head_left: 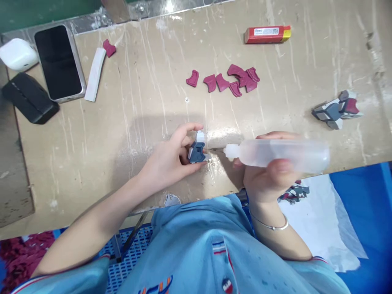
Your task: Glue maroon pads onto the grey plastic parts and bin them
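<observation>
My left hand point(173, 157) pinches a small dark grey and white plastic part point(197, 152) above the table, its recess facing up. In my right hand point(269, 175) lies a translucent squeeze bottle point(284, 155), held sideways with its white cap and thin needle tip pointing left at the part. The needle's end is close to the part; whether they touch I cannot tell. Beyond my hands, several maroon pieces point(239, 77) are grouped on the table. Far to the right sits an assembled grey, white and maroon part point(337, 110).
A red lighter point(263, 35) lies at the back of the table point(147, 90). At the left are a phone point(59, 61), a white case point(18, 54), a black box point(30, 98), a white strip point(95, 75) and one maroon piece point(109, 48). More pieces lie below the table's front edge.
</observation>
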A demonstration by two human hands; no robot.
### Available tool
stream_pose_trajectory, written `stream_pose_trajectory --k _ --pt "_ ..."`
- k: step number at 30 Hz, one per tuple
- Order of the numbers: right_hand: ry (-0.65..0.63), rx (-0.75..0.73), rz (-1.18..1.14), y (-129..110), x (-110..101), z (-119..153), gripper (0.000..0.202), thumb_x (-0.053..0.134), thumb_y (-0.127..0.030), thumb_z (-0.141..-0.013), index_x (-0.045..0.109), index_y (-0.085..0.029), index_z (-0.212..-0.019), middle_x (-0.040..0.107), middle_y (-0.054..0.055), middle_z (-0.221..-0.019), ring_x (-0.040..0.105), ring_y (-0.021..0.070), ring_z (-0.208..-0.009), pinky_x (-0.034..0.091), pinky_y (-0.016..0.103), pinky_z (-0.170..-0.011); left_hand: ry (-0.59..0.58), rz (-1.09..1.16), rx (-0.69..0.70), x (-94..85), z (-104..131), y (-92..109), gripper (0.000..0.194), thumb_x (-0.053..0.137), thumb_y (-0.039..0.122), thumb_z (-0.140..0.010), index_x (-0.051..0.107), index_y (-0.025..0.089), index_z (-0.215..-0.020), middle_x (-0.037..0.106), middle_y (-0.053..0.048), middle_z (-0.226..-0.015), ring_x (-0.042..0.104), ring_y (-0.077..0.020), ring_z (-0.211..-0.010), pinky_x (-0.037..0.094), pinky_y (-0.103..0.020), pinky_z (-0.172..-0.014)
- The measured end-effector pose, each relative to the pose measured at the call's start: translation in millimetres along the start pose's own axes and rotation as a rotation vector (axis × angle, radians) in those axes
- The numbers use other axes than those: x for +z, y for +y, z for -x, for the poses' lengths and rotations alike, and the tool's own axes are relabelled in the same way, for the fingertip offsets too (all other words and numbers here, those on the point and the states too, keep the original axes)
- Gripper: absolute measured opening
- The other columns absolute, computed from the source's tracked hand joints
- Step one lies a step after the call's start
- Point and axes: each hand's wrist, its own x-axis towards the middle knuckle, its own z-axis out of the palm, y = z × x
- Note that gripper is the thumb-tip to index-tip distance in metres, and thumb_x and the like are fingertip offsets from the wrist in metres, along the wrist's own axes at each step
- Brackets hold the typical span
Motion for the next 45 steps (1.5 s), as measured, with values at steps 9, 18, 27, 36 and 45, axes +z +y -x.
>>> stream_pose_trajectory --k 9,18,27,36,45 --pt "-0.015 1.136 -2.15 18.4 -72.0 -71.5 0.024 0.076 -0.014 -0.089 0.065 -0.028 -0.104 0.058 -0.004 -0.074 0.05 0.013 -0.055 0.049 0.029 -0.048 -0.024 -0.017 -0.014 -1.9 0.1 -1.6 0.057 0.077 0.033 -0.085 0.051 0.024 -0.135 0.079 0.001 -0.096 0.065 -0.0121 -0.061 0.048 -0.026 -0.061" --pt "-0.43 0.09 0.157 -11.3 -15.0 -70.6 0.026 0.066 -0.05 -0.104 0.077 -0.029 -0.115 0.076 0.004 -0.099 0.064 0.0178 -0.073 0.054 0.032 -0.061 -0.046 0.005 -0.032 -1.5 2.0 -5.1 0.061 0.075 0.035 -0.083 0.051 0.022 -0.137 0.078 -0.003 -0.098 0.063 -0.0135 -0.064 0.045 -0.027 -0.062" --pt "-0.747 -0.716 1.198 13.0 11.5 -161.7 0.026 0.058 -0.017 -0.104 0.084 -0.019 -0.109 0.086 0.013 -0.107 0.071 0.0299 -0.099 0.052 0.043 -0.083 -0.042 0.066 -0.026 -2.9 -0.9 -3.7 0.063 0.08 0.035 -0.079 0.052 0.024 -0.135 0.077 -0.002 -0.099 0.061 -0.0114 -0.062 0.047 -0.027 -0.065" --pt "-0.741 -0.749 1.221 12.2 8.3 -162.7 0.031 0.052 -0.023 -0.108 0.082 -0.017 -0.103 0.084 0.014 -0.105 0.073 0.0302 -0.101 0.049 0.039 -0.072 -0.005 0.091 -0.054 -1.9 -2.3 -5.2 0.068 0.083 0.04 -0.076 0.052 0.024 -0.135 0.074 0.0 -0.096 0.063 -0.0125 -0.063 0.049 -0.029 -0.068" --pt "-0.789 -0.776 1.283 3.2 12.8 -161.5 0.027 0.054 -0.015 -0.104 0.08 -0.014 -0.094 0.083 0.015 -0.091 0.077 0.032 -0.093 0.052 0.04 -0.063 -0.007 0.108 -0.063 -2.7 -3.6 -1.2 0.067 0.083 0.038 -0.077 0.052 0.023 -0.134 0.074 0.001 -0.094 0.061 -0.0117 -0.062 0.048 -0.029 -0.068"
